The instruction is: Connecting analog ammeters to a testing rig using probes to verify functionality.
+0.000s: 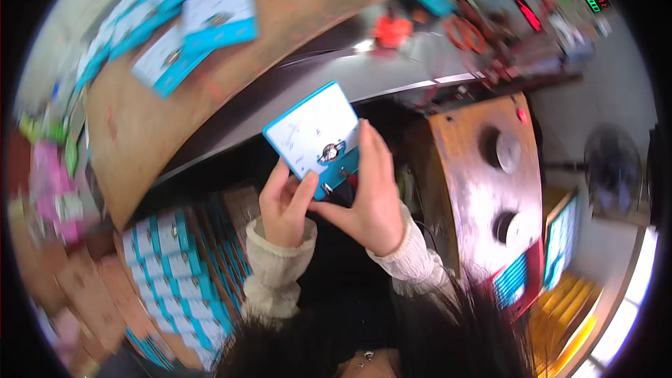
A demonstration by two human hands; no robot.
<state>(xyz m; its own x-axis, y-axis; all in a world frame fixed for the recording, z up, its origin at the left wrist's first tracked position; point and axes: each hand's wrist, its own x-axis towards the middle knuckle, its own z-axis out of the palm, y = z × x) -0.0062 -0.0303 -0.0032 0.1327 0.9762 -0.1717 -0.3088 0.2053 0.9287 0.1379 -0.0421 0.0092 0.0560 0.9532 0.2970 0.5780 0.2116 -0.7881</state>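
Note:
A flat white box with teal edges (308, 126), a small round picture printed on its face, is held up in front of me at a tilt. My left hand (285, 204) grips its lower left corner, thumb on the front edge and the other fingers partly hidden. Along the right edge, my right hand (376, 196) closes on the same box with its fingers upright and its thumb stretched toward the lower edge. Dark clothing lies right behind the lower edge of the box.
Similar teal-and-white boxes (220, 17) lie on a brown board (301, 0) at upper left. More stand in rows (171, 266) at lower left. To the right is a wooden-sided unit with round metal discs (483, 189), near a red bin (532, 283) and a fan (612, 161).

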